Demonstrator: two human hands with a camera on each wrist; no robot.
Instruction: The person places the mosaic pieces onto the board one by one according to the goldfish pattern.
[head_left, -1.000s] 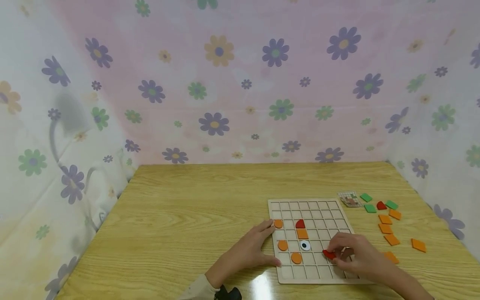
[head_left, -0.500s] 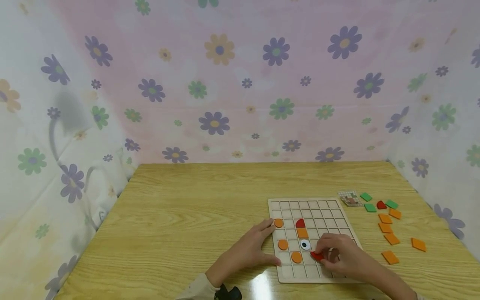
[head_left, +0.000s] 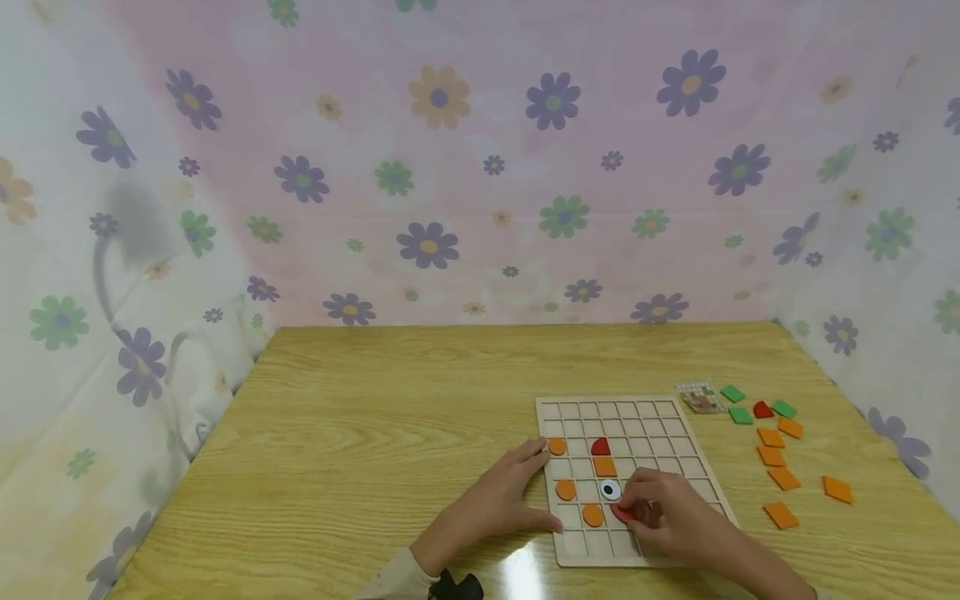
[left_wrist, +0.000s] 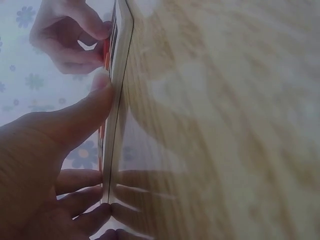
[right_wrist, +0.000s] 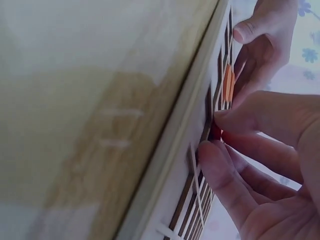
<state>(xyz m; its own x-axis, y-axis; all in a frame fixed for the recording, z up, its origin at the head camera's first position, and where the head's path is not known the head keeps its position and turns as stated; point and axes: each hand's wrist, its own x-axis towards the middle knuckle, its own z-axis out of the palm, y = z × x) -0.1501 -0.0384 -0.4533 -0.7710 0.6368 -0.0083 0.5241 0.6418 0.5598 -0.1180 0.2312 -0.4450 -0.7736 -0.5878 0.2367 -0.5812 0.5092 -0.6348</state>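
A pale wooden grid board (head_left: 647, 426) lies on the table. My right hand (head_left: 670, 510) pinches a red piece (head_left: 620, 514) between thumb and fingers, low over a cell just below the round black-and-white eye piece (head_left: 610, 490). The right wrist view shows the red piece (right_wrist: 216, 131) mostly hidden by fingertips, at the board's surface. With fingers spread and thumb extended, my left hand (head_left: 501, 502) rests against the board's left edge. Set in cells are orange discs (head_left: 592, 515), an orange square (head_left: 604, 466) and a red quarter-round piece (head_left: 601, 447).
Right of the board, several orange tiles (head_left: 783, 478) lie scattered on the wooden table (head_left: 390, 417). Behind them are green tiles (head_left: 740, 415) and another red piece (head_left: 762, 409). A small printed pattern card (head_left: 701, 397) lies by the board's far right corner.
My right hand has moved left across the board with the red piece, from a cell further right to just below the eye piece. The left hand has stayed still.
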